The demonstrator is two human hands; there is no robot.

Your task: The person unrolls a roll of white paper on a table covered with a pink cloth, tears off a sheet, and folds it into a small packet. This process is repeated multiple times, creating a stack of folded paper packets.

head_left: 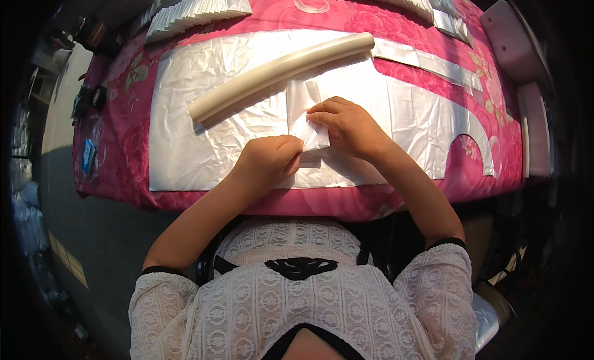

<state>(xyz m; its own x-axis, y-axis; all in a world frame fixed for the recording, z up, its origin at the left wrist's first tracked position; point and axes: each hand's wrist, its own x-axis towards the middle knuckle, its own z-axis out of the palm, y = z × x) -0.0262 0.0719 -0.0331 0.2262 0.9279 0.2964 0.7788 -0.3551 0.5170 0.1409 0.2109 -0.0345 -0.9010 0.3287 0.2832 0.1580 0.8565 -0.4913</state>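
My left hand [271,157] is closed in a pinch at the lower left edge of a folded white plastic piece [318,138]. Just to its right and a little farther away, my right hand [351,128] has its fingers bent onto the same piece, thumb beneath. Under both hands lies a crinkled white plastic sheet [185,151], spread flat. Toward the right this film continues as a part with a curved cut-out and narrow strips [417,112]. Beyond my hands a long cream tube [278,75] rests slantwise across the sheet.
A pink flowered cloth [260,203] covers the table. Rows of folded white pieces stand at the back left [198,14] and back right [411,2]. A blue-and-white packet [88,156] and a black roll [99,97] lie at the left edge. A pale box [516,41] stands at the right.
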